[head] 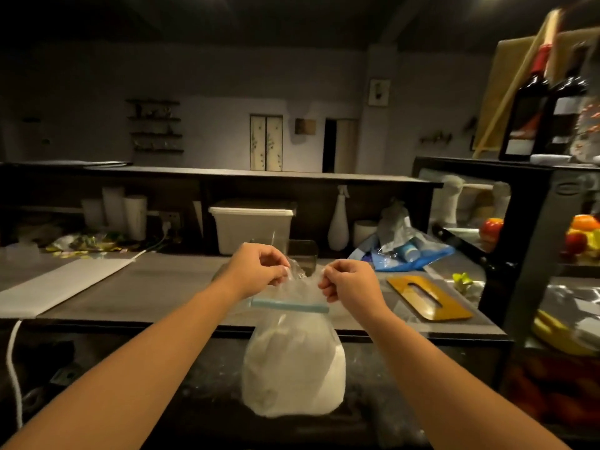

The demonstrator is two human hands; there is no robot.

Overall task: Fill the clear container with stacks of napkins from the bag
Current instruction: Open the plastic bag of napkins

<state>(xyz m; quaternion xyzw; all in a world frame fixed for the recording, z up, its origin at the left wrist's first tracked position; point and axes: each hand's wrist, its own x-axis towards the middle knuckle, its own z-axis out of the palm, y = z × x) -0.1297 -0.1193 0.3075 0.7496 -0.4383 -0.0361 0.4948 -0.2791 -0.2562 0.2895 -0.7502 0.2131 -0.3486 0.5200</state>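
None of the napkins (292, 368) have left the zip bag (302, 289): it hangs below your hands, its blue seal (289, 306) apparently closed. Your left hand (259, 267) and right hand (349, 280) each pinch the plastic top above it. Just beyond your knuckles, the clear container (303, 254) sits on the tabletop (162, 280), seemingly unfilled; opening and loading remain.

Place: dim café or restaurant bar, seen from the working side.
Front: raised service counter (259, 173), wall shelves (156, 125) in the room beyond.
Stock: wine bottles (532, 102) atop a glass display case (526, 241) holding fruit (492, 227).
Supplies: stacked white cups (134, 216), spray bottle (338, 222), lidded plastic tub (253, 228).
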